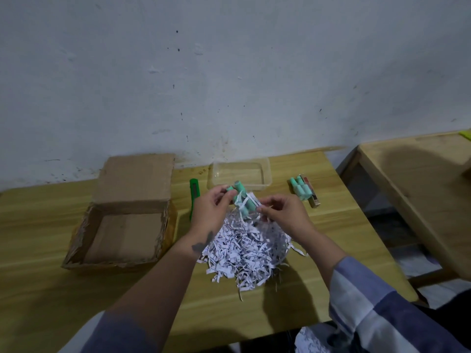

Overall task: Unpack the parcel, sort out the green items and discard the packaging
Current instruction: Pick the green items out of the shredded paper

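Item: green tubes [241, 200], several, gripped in my left hand [209, 211] above the shredded paper [244, 245], raised so loose filler drops back on the heap. My right hand [277, 212] pinches paper strips tangled round them, apparently to strip them clean. Cardboard box [122, 225], open at my left, shows only bare board. Clear tray [239, 174] behind, likely meant for the greens. More green tubes [300, 191] lie right of the tray, apart. Green cutter [195, 197] rests beside the box.

Paper strips [248, 200] hide part of the green tubes [242, 200]; their labels are unreadable.
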`<state>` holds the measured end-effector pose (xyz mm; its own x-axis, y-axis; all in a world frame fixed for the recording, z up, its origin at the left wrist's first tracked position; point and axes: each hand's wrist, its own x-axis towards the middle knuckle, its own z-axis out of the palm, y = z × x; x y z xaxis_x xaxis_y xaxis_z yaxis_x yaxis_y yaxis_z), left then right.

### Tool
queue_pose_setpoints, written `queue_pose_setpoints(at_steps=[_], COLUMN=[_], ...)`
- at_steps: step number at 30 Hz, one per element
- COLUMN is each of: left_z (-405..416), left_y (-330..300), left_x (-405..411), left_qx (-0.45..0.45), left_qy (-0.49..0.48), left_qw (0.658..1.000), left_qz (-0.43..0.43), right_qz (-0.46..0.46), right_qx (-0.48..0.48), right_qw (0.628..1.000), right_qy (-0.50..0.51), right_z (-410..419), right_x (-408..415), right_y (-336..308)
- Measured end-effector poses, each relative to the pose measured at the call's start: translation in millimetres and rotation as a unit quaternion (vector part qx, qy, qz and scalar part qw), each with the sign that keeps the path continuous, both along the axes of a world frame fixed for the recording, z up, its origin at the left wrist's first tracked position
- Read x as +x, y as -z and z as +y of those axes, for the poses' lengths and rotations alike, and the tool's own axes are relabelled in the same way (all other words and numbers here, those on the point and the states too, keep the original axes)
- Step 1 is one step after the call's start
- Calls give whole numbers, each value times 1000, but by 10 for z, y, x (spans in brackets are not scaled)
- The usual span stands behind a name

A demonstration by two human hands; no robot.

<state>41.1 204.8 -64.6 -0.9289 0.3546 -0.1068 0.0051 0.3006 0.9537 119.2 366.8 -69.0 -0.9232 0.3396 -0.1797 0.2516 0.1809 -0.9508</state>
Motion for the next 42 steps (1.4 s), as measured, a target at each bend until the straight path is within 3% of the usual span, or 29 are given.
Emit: queue_pose_setpoints(at_steps=[3, 5, 7, 11, 15, 18, 20, 23, 28, 33, 42], left_z=[-39, -41, -29, 31, 135, 208, 251, 267, 251, 149, 62], left_y=[-9, -33, -66, -126, -154, -149, -83, 94, 252, 519, 619], left_x=[-92, -143, -173, -135, -39, 57, 137, 206, 197, 257, 267], left_qx=[11, 22, 25, 18, 12, 5, -41, -148, -285, -378, -381], left_qy=[-30, -38, -35, 1, 34, 58, 130, 209, 233, 287, 296], left_qw=[999, 999, 999, 999, 998, 998, 991, 963, 902, 859, 853], left_qz=[2, 5, 13, 28, 43, 25, 8, 79, 227, 194, 202], right_qz=[-48, -103, -114, 8, -8, 4, 5, 0, -53, -90, -95], right_qx=[144, 260, 293, 213, 155, 118, 98, 101, 167, 168, 210], right_qw=[987, 946, 935, 976, 986, 993, 994, 984, 960, 963, 953], right_qy=[-61, -161, -164, -37, -63, -3, 51, 149, 220, 192, 198], right_z=[39, 52, 67, 41, -58, -17, 94, 370, 821, 866, 765], right_x=[80, 111, 93, -18, -123, -106, -76, -30, -22, -266, -564], right_y=[-2, -66, -189, -454, -436, -335, -260, -167, 15, 246, 577])
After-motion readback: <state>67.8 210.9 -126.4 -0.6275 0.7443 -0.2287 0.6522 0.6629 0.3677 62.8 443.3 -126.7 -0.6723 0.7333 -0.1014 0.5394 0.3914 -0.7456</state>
